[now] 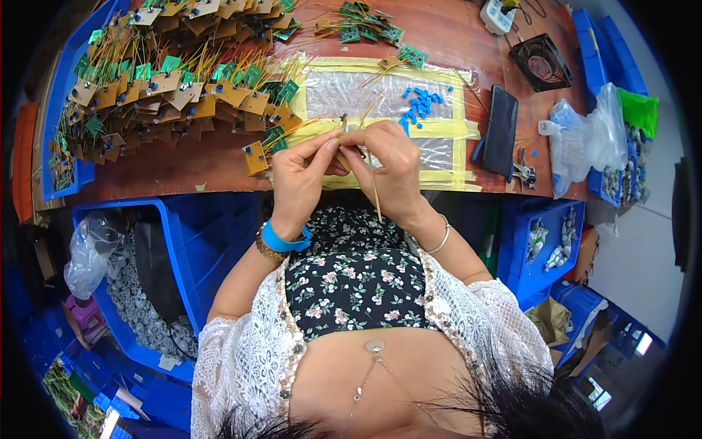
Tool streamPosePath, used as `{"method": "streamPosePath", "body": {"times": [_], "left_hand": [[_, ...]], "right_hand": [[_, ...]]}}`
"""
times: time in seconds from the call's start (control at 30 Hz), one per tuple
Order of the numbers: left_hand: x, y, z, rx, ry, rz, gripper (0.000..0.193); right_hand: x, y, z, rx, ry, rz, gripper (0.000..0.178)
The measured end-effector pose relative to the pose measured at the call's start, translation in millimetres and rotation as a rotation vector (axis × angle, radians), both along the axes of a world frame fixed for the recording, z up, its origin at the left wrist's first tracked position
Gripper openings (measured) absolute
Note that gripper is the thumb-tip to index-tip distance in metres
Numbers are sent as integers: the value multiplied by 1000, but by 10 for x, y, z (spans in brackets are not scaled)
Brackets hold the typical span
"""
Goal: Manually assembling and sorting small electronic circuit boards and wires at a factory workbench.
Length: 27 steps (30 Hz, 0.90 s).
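Close together over the taped front part of the bench, both my hands are closed in pinches. My left hand [301, 172] pinches at something mostly covered by the fingers. A small dark and silvery piece [344, 121] pokes out beyond the fingertips; I cannot tell which hand has it. From my right hand [391, 157] a thin light-coloured stick [377, 196] points down toward my lap. Small blue plastic pieces [420, 107] lie loose just beyond my right hand. Beside my left hand sits a brown circuit board [255, 157] with a blue component.
Heaps of wired circuit boards [175, 99] cover the bench's left side. At right lie a black phone [501, 132], a small fan [541, 63], keys [523, 171] and a clear plastic bag [585, 139]. Blue bins [175, 271] of parts stand below the bench's edge.
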<state>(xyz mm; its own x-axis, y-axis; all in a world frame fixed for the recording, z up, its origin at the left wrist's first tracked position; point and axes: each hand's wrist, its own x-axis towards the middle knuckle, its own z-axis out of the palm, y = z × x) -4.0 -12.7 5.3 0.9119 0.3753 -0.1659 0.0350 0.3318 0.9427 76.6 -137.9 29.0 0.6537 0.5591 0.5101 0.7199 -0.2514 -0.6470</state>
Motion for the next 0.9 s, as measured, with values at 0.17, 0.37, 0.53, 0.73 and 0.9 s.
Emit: {"method": "streamPosePath", "body": {"times": [0.17,0.37,0.53,0.73,0.9], "left_hand": [[-183,472,173,315,46,58,22],[-397,1004,156,1064,109,8,21],[-400,889,46,1325,157,140,20],[-334,674,143,1372,-35,439,19],[-114,137,249,150,-77,139,30]], "right_hand": [[254,15,58,162,-1,-88,12],[1275,-211,-253,-111,-286,-365,16],[1458,-226,-419,-343,-141,-477,23],[931,-87,-79,286,107,-332,17],[244,94,0,220,-369,-16,25]]}}
